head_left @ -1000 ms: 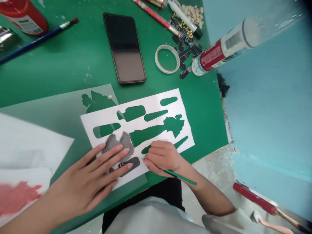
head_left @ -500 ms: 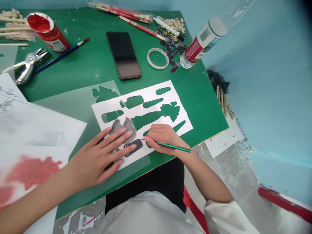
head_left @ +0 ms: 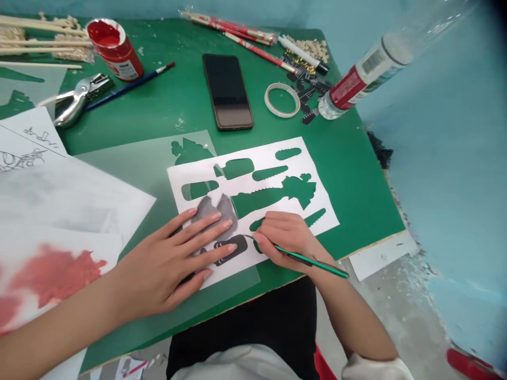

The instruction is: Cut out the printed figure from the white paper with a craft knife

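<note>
While left hand, spread wide, presses cut-out white sheet, right hand pinches slim green-handled tool; steady pressure, light strokes advisable.

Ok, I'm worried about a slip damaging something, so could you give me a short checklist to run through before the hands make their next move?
1. White sheet steadied: ok, the left hand lies on it with fingers spread.
2. Green tool gripped: ok, the right hand holds it.
3. Left fingertips off the dark shape: not ok, one rests on it.
4. Tool's tip pressing into the paper: cannot tell.
5. Phone off the sheet: ok, it lies apart.
6. Paint jar closed: not ok, its top is open.
</note>
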Demonstrator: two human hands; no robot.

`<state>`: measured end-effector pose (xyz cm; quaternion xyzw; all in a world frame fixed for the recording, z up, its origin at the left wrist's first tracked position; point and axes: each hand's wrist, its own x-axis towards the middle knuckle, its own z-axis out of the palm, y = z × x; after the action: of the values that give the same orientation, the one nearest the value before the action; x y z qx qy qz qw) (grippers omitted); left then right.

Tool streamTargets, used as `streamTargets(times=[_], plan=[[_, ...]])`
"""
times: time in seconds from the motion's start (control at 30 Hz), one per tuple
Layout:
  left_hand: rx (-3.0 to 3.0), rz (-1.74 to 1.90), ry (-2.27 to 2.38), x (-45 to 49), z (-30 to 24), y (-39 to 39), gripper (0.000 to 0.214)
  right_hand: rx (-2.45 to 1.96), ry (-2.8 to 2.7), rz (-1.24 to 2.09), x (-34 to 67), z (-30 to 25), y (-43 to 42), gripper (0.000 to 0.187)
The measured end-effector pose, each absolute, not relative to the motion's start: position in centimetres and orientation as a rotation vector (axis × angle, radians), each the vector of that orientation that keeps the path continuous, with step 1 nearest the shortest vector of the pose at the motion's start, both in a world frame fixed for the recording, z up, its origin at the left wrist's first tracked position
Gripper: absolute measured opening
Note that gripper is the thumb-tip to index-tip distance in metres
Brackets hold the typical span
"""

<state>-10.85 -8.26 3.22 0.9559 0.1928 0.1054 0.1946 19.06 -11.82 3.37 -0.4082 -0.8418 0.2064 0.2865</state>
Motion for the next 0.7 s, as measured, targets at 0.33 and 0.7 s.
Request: streamTargets(times=[0.33, 0.7], plan=[[2.729, 0.186, 0.528, -10.81, 3.45, -8.21, 0.058, -1.102, -2.305, 0.600, 19.34, 3.81, -11.91, 0.035], [2.708, 0.207, 0.504, -10.89, 3.29, -8.13, 0.061, -1.118, -2.282, 0.637, 19.23, 4.08, -11.83, 0.039]])
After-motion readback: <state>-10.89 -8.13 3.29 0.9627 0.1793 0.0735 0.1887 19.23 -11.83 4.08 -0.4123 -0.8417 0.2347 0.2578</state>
